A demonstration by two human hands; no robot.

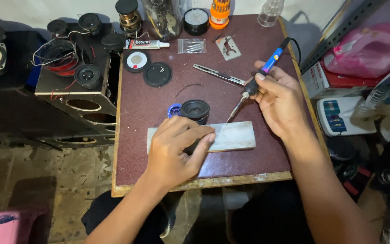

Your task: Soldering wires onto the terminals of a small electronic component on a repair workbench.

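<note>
Hidden under left hand: the left hand is laid, fingers curled, over the left part of a pale flat block; whether anything is pinched beneath the fingers cannot be told.
Small speaker: a black round speaker is seen at 12 o'clock of that hand, touching the block's far edge, its near side covered by the fingers; a blue ring is half hidden at its 9 o'clock.
Soldering iron: a blue-and-black soldering iron is gripped pen-fashion in the closed right hand, the tip lowered to the block's far edge at 3 o'clock of the speaker (contact cannot be made out).
Cut off at top: a clear jar, a black round tin, an orange holder and a clear bottle are cropped by the frame at 12 o'clock of the maroon table.
Packages: a white glue tube with red lettering lies at 11 o'clock; a small clear bag of metal pieces is beside it.
Right edge: a white box with red print and a pink bag are partly seen at 3 o'clock.
</note>
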